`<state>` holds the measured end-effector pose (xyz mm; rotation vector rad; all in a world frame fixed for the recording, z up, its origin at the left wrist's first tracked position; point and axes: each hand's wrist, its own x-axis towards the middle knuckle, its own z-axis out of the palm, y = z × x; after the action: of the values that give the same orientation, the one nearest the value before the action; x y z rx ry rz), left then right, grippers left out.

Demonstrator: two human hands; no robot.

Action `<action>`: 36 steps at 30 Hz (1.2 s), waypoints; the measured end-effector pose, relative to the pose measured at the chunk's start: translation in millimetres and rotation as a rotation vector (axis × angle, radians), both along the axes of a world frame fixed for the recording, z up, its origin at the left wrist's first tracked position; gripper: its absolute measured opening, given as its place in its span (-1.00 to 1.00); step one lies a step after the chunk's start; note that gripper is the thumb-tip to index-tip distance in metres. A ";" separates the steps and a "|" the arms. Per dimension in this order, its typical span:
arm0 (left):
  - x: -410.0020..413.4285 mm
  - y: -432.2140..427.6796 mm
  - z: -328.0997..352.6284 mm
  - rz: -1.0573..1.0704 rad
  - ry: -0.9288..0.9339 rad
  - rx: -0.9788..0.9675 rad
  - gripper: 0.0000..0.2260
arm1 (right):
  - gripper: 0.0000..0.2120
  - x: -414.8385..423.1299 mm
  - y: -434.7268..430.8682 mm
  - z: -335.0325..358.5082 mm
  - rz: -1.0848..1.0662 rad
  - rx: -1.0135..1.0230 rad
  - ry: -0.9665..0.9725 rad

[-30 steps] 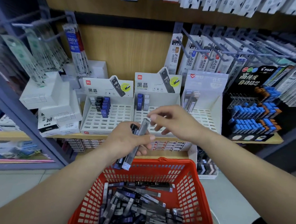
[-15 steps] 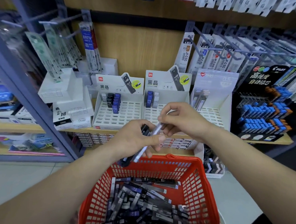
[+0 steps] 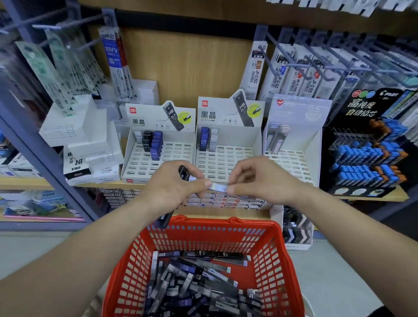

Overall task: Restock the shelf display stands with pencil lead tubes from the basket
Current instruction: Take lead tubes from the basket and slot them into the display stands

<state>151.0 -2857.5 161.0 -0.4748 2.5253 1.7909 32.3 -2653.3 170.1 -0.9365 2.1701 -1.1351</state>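
Note:
A red mesh basket (image 3: 278,254) below me holds a heap of pencil lead tubes (image 3: 196,286). My left hand (image 3: 172,188) grips a dark tube (image 3: 168,216) in its palm and pinches one end of a clear tube (image 3: 217,188). My right hand (image 3: 262,180) pinches that clear tube's other end, so it lies level between both hands. On the shelf stand three white display stands: the left stand (image 3: 154,165) with several black and blue tubes, the middle stand (image 3: 224,164) with two tubes, the right stand (image 3: 295,160) with a few clear tubes.
White refill boxes (image 3: 83,137) sit left of the stands. A black Pilot display (image 3: 365,152) with blue cases stands on the right. Hanging refill packs (image 3: 292,73) on hooks jut out above the stands. Small packs (image 3: 222,202) fill the shelf below.
The clear tube has turned from upright in my left hand to level between both hands. My right hand now pinches its end. The view has shifted slightly right.

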 end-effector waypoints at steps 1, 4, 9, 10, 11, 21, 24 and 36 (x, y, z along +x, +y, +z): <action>-1.5 2.6 -1.1 0.003 0.005 -0.001 -0.81 | -0.84 4.7 -1.9 -2.1 0.032 0.024 -0.005; -6.4 8.2 -3.3 0.007 0.013 0.005 -0.81 | -0.65 10.8 -3.1 -6.1 0.081 0.077 0.029; -14.9 16.6 -6.9 0.002 -0.027 0.074 -0.81 | -0.25 8.4 10.5 -6.5 0.130 0.052 -0.120; -16.1 17.8 -8.0 0.002 -0.028 0.091 -0.84 | -0.19 4.1 15.4 -5.8 0.116 0.043 -0.115; -17.5 18.9 -9.1 0.002 -0.024 0.104 -0.87 | -0.18 -1.0 20.8 -4.8 0.083 0.030 -0.097; -32.1 21.8 -13.0 0.039 -0.020 0.178 -0.90 | -0.85 -90.7 69.8 0.5 -0.633 -0.161 0.344; -34.3 20.8 -12.9 0.052 -0.033 0.239 -0.90 | -0.88 -105.3 69.3 -0.5 -0.704 -0.196 0.402; -31.3 12.6 -8.7 0.049 -0.038 0.247 -0.91 | -0.89 -108.9 48.3 -11.2 -0.628 -0.072 0.483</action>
<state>119.7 -2844.9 152.3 -0.5581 2.2441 2.0531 -76.6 -2605.0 158.9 -0.6044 2.9670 -1.3733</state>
